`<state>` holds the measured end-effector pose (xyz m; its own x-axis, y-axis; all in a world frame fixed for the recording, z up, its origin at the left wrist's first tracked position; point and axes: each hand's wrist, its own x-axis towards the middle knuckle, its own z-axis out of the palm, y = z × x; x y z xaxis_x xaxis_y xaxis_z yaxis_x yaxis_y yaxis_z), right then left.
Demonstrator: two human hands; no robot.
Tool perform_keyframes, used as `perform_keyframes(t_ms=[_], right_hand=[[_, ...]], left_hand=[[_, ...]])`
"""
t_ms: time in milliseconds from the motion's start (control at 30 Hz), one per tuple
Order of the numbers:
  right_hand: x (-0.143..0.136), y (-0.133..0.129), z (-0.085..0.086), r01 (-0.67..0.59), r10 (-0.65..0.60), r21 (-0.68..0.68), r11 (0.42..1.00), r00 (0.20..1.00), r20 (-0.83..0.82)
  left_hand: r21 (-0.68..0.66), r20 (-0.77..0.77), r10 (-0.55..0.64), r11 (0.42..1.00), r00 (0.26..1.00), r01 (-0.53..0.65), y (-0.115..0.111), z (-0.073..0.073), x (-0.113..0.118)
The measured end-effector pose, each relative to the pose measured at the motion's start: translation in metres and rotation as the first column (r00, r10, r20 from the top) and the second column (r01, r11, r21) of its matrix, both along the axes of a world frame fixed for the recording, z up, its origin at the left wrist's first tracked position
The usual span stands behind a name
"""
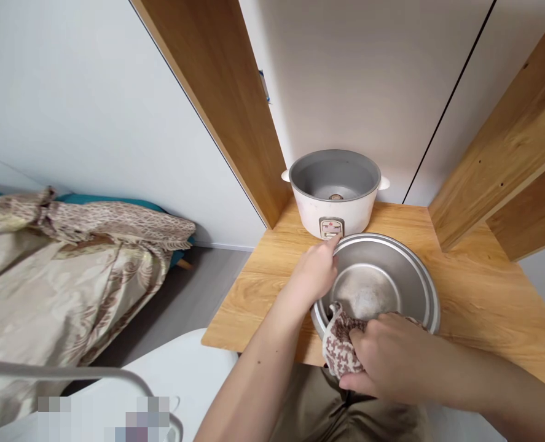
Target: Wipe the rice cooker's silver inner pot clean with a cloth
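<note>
A shallow, round metal basin [392,261] lies on the wooden tabletop, its inside facing up. My left hand [316,270] grips its left rim, with the index finger stretched along the edge towards the rice cooker. In my right hand [387,356] is a bunched brown-and-white patterned cloth [343,350], pressed over the basin's near rim. Just behind the basin stands a white rice cooker [311,212] without a lid; its grey inside shows a small round plate at the bottom. The thumb of my left hand is hidden.
Wooden posts [507,141] rise from the table [497,307] at right and back left, against a white wall [355,73]. To the left is a bed or sofa under a patterned cover [92,276]. A white chair [193,362] stands at lower left.
</note>
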<state>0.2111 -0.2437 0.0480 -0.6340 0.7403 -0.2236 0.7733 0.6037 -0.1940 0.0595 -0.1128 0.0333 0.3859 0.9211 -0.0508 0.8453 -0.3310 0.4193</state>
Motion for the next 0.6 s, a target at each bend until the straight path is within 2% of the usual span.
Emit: perform_keyframes(t_ms=[100,167,300,433,533,600], right_hand=[[0.005,0.008,0.005,-0.003,-0.01,-0.136,0.991,0.996,-0.092],[0.006,0.011,0.006,-0.022,0.006,-0.145,0.989,0.994,-0.105],[0.004,0.004,0.001,-0.041,0.041,0.005,0.999,0.999,-0.007],[0.0,-0.007,-0.008,-0.087,0.078,0.163,0.983,0.995,0.058],[-0.002,-0.009,-0.009,-0.127,0.117,0.176,0.976,0.991,0.066],[-0.001,-0.007,-0.006,-0.101,0.097,0.125,0.987,0.995,0.037]], left_hand=[[0.012,-0.005,0.001,1.0,1.0,-0.001,0.0,0.0,-0.001],[0.016,-0.01,-0.003,1.0,1.0,0.003,-0.001,0.0,-0.001],[0.01,-0.019,0.003,1.0,1.0,-0.003,-0.001,0.0,-0.001],[0.004,-0.018,0.003,1.0,1.0,-0.003,-0.001,0.001,0.0],[0.003,-0.006,-0.009,1.0,1.0,0.009,0.0,0.001,0.0],[0.006,-0.002,-0.013,1.0,1.0,0.013,0.0,0.001,0.0]])
